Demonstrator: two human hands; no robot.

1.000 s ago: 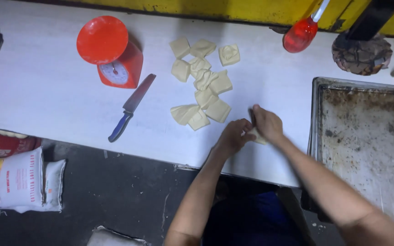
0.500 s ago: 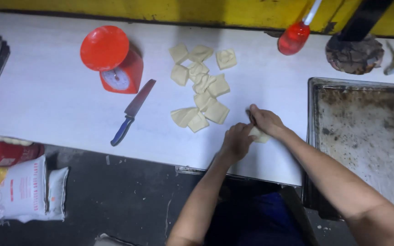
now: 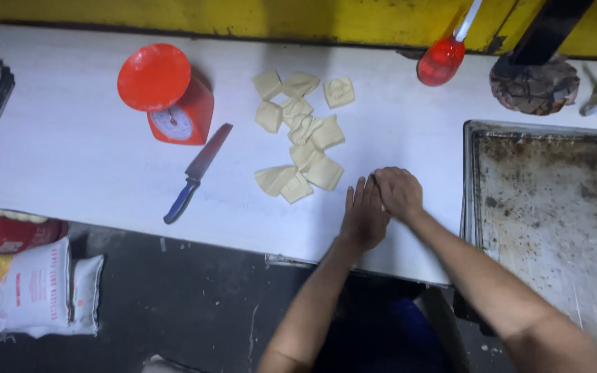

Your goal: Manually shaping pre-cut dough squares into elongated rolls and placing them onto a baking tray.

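White desk (image 3: 70, 159), floured. Left hand (image 3: 364, 214) lies flat and open; right hand (image 3: 399, 192) is cupped, contents hidden. Dough squares (image 3: 302, 135) lie at 10 o'clock, just beside. Risk: knife (image 3: 198, 171) unguarded at 9 o'clock; a careless reach could cut.

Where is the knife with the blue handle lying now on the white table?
In the head view the knife lies left of centre on the white table, just below and right of the red scale and left of the dough pieces, away from both hands.
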